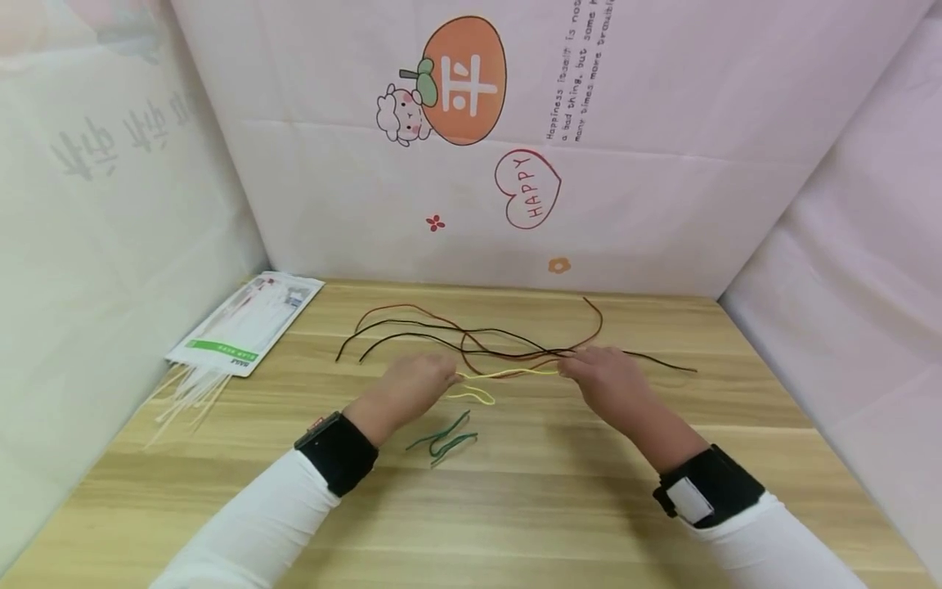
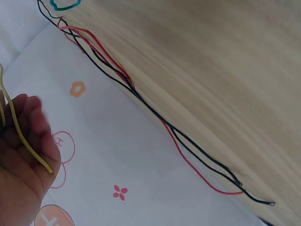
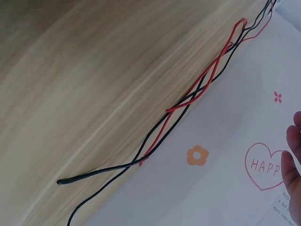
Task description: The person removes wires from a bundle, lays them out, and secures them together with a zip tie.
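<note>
A yellow wire stretches between my two hands above the table, with a loop of it hanging below. My left hand grips it with curled fingers; in the left wrist view, yellow wire runs across the palm. At the other end my right hand pinches the wire. Only some of the right fingers show at the edge of the right wrist view, where the yellow wire is out of sight. Just behind both hands lie black wires and red wires, crossing one another.
Short green wires lie on the wooden table, nearer me than the left hand. At the far left is a white packet, pale thin strips sticking out. Printed white cloth walls off the back and sides.
</note>
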Demonstrator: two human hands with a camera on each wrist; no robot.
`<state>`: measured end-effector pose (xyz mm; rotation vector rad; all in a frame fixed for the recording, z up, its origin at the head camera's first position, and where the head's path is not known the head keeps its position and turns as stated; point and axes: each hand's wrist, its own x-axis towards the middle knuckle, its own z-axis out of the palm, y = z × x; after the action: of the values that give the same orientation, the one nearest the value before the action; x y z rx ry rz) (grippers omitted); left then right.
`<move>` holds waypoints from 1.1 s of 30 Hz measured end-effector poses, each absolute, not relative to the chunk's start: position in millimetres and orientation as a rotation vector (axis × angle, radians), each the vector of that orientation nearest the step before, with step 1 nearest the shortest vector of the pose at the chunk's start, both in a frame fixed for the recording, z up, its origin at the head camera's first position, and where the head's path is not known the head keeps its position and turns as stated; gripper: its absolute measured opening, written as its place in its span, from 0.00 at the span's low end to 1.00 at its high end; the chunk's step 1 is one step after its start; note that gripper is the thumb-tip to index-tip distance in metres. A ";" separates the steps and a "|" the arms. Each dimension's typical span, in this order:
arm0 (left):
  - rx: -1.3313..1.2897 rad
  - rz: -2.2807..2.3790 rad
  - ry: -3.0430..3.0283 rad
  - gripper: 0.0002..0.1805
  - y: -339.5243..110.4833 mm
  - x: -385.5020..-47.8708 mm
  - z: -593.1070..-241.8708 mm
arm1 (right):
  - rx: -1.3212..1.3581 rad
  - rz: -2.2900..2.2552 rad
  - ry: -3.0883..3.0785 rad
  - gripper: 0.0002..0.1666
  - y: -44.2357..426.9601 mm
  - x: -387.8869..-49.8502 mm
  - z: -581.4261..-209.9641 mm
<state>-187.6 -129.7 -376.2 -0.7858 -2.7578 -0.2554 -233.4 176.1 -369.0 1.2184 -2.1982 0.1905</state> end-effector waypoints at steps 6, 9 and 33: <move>-0.699 -0.321 -2.810 0.26 -127.8 -181.1 -381.3 | 1.164 0.243 -2.180 0.16 185.1 -225.1 -375.5; -0.561 -0.416 -2.888 0.39 -125.2 -175.3 -383.5 | 1.143 0.260 -2.127 0.09 194.5 -223.0 -378.9; -0.794 -0.477 -3.116 0.21 -105.3 -172.3 -407.9 | 1.059 0.319 -1.988 0.26 208.7 -221.2 -373.6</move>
<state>-172.3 -105.3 -407.9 -0.7936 -3.1157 -0.4772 -221.2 208.7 -373.6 1.0593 -1.9878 0.3192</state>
